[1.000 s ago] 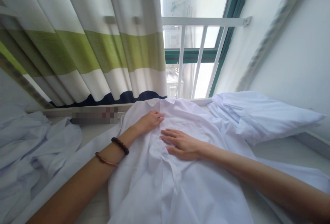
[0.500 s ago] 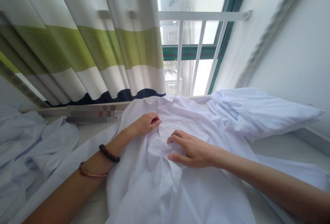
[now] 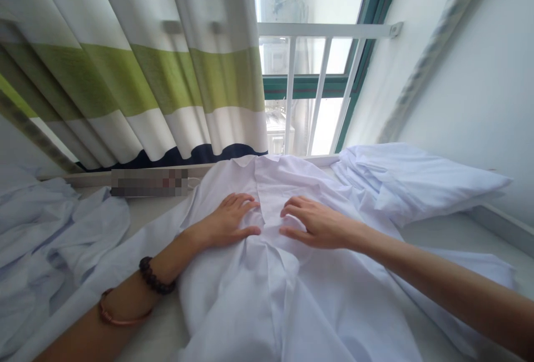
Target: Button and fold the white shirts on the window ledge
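A white collared garment [image 3: 233, 306], like a long shirt or coat, lies spread front side up with its collar toward the window. Its sleeves reach out to both sides, and the cloth is bunched along the front opening below my hands. My left hand [image 3: 231, 220], fingers apart, rests on the garment just left of the front edge. Opposite it, my right hand [image 3: 319, 222] lies on the cloth to the right of that edge, its fingers slightly bent and apart from the thumb. Neither hand holds anything. Two bracelets [image 3: 155, 277] circle my left wrist and forearm.
Crumpled white cloth [image 3: 37, 239] lies at the left. Folded white cloth [image 3: 417, 181] sits at the back right against the wall. A blurred-out box-shaped thing [image 3: 149, 183] stands by the sill. Behind are a striped curtain [image 3: 167, 78] and a window with a white railing [image 3: 325, 30].
My left hand has uncurled from a pinch near the front edge and moved slightly toward me, opening flat. My right hand has shifted a little away from me and right.
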Motion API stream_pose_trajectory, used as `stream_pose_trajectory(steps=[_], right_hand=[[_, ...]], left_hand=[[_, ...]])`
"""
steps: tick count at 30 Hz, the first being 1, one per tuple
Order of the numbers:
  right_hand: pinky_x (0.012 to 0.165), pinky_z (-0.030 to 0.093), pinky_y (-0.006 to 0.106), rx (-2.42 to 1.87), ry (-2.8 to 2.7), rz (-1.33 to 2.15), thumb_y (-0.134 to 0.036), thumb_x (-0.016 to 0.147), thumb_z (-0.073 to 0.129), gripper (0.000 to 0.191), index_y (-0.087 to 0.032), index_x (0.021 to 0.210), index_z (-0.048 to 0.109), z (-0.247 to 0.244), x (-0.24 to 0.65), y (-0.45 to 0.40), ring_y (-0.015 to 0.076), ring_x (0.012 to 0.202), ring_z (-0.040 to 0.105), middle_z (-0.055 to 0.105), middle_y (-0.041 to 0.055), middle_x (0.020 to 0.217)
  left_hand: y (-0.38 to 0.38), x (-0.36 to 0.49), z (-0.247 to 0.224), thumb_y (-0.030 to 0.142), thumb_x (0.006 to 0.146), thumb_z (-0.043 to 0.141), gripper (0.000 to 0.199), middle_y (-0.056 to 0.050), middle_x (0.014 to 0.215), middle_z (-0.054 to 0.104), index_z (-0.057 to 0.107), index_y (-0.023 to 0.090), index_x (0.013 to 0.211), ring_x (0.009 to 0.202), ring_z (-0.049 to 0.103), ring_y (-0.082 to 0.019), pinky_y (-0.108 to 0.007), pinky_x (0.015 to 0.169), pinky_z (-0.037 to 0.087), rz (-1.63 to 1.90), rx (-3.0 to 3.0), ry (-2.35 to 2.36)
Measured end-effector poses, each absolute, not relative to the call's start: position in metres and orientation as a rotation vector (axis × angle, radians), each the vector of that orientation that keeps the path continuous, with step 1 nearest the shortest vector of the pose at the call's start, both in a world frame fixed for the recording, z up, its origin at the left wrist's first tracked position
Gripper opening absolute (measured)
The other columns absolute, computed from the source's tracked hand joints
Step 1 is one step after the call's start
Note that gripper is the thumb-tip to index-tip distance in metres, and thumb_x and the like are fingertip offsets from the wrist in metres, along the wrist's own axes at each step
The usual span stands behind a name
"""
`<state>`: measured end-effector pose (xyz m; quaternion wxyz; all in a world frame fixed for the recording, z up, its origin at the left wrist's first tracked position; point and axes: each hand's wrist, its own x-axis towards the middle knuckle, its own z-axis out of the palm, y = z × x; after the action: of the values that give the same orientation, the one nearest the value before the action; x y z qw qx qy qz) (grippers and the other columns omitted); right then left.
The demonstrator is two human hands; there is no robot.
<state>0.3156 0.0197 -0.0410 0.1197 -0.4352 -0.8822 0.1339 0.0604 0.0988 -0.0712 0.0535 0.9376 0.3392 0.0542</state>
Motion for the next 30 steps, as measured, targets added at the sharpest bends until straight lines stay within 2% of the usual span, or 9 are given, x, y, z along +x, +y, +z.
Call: stream_pose_trajectory(steps=[4,6,10,14,16,19,22,26,30], right_hand=[[0.082,0.048,0.038,-1.205,-2.518,0.381,-0.050,0.088,0.054,0.040,-0.016,0.106,0.063,-0.039,0.294,0.002,0.0236,0.092,0.058,0.064,0.0104,0.098],[0.085,0.048,0.038,-1.183,-2.526,0.447,-0.051,0.088,0.054,0.045,-0.015,0.114,0.060,-0.049,0.290,-0.006,0.0240,0.096,0.058,0.063,0.0111,0.102],[0.104,0.037,0.045,-1.201,-2.519,0.446,-0.051,0.092,0.047,0.066,-0.012,0.144,0.036,-0.076,0.296,-0.016,0.0277,0.124,0.044,0.050,0.0163,0.134],[0.111,0.026,0.047,-1.198,-2.629,0.379,-0.048,0.095,0.040,0.063,-0.014,0.147,0.032,-0.085,0.306,-0.024,0.0294,0.137,0.029,0.037,0.0153,0.147],[0.110,0.030,0.045,-1.164,-2.675,0.400,-0.049,0.095,0.039,0.059,-0.016,0.144,0.038,-0.077,0.309,-0.022,0.0288,0.135,0.034,0.040,0.0147,0.145],[0.098,0.043,0.039,-1.210,-2.580,0.426,-0.047,0.098,0.031,0.047,-0.018,0.122,0.059,-0.056,0.312,-0.002,0.0234,0.112,0.055,0.057,0.0125,0.124],[0.095,0.044,0.040,-1.383,-2.325,0.192,-0.042,0.100,0.028,0.045,-0.016,0.109,0.063,-0.043,0.315,0.043,0.0232,0.106,0.057,0.062,0.0130,0.114],[0.110,0.030,0.046,-1.664,-2.348,0.015,-0.040,0.098,0.032,0.053,-0.008,0.138,0.045,-0.055,0.320,0.110,0.0316,0.137,0.033,0.036,0.0180,0.150],[0.117,0.014,0.045,-1.861,-2.404,0.177,-0.048,0.099,0.022,0.067,-0.004,0.150,0.023,-0.083,0.326,0.146,0.0284,0.146,0.009,0.015,0.0135,0.158]], left_hand=[[0.093,0.065,-0.057,0.053,0.087,0.053,0.037,-0.008,0.110,0.062,0.061,0.020,0.103,0.108,0.055,-0.025,-0.039,0.096,0.041,0.202,2.835,0.952],[0.090,0.064,-0.055,0.054,0.089,0.050,0.039,-0.007,0.116,0.062,0.060,0.022,0.109,0.112,0.054,-0.024,-0.037,0.099,0.040,0.121,2.794,0.886],[0.089,0.060,-0.066,0.060,0.093,0.036,0.060,-0.006,0.154,0.032,0.038,0.025,0.142,0.140,0.029,-0.024,-0.042,0.115,0.019,-0.034,2.759,0.948],[0.090,0.058,-0.079,0.063,0.093,0.026,0.071,-0.005,0.159,0.013,0.019,0.023,0.152,0.147,0.009,-0.024,-0.045,0.118,0.004,-0.113,2.739,1.064],[0.094,0.059,-0.074,0.064,0.092,0.031,0.070,-0.005,0.159,0.017,0.025,0.025,0.150,0.146,0.012,-0.025,-0.045,0.118,0.008,-0.112,2.720,1.034],[0.108,0.065,-0.056,0.056,0.092,0.038,0.055,-0.007,0.149,0.041,0.048,0.024,0.136,0.138,0.034,-0.025,-0.039,0.114,0.024,-0.036,2.714,0.981],[0.130,0.076,-0.044,0.039,0.096,0.033,0.043,-0.013,0.133,0.052,0.054,0.016,0.125,0.126,0.046,-0.025,-0.038,0.109,0.032,0.290,2.750,1.283],[0.155,0.091,-0.060,0.033,0.095,0.035,0.050,-0.023,0.144,0.039,0.040,0.005,0.136,0.133,0.037,-0.035,-0.050,0.108,0.028,0.343,2.701,1.505],[0.170,0.094,-0.086,0.045,0.098,0.029,0.059,-0.021,0.153,0.027,0.031,0.007,0.143,0.142,0.022,-0.033,-0.052,0.112,0.020,0.148,2.628,1.494]])
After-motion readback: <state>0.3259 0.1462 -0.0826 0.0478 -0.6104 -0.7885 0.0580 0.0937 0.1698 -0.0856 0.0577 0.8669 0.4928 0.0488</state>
